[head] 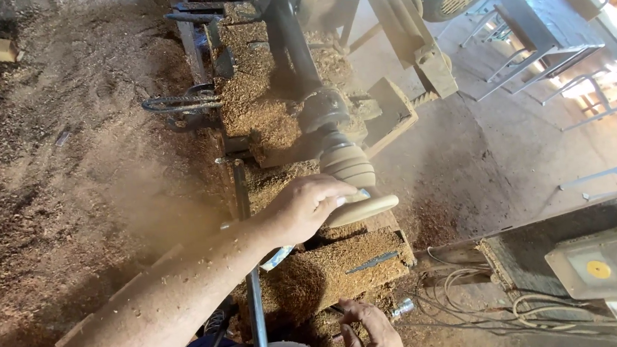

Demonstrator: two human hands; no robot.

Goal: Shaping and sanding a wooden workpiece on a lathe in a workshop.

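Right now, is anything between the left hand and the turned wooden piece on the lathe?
Nothing visible. The left hand already rests on the pale turned wooden piece mounted on the lathe, apparently pressing a small strip against it. The right hand sits lower, apart, near the sawdust-covered bed.

Turned wooden piece on lathe, left hand against it, right hand below, sawdust leftward

A wooden lathe bed heaped with sawdust carries a loose metal bit.
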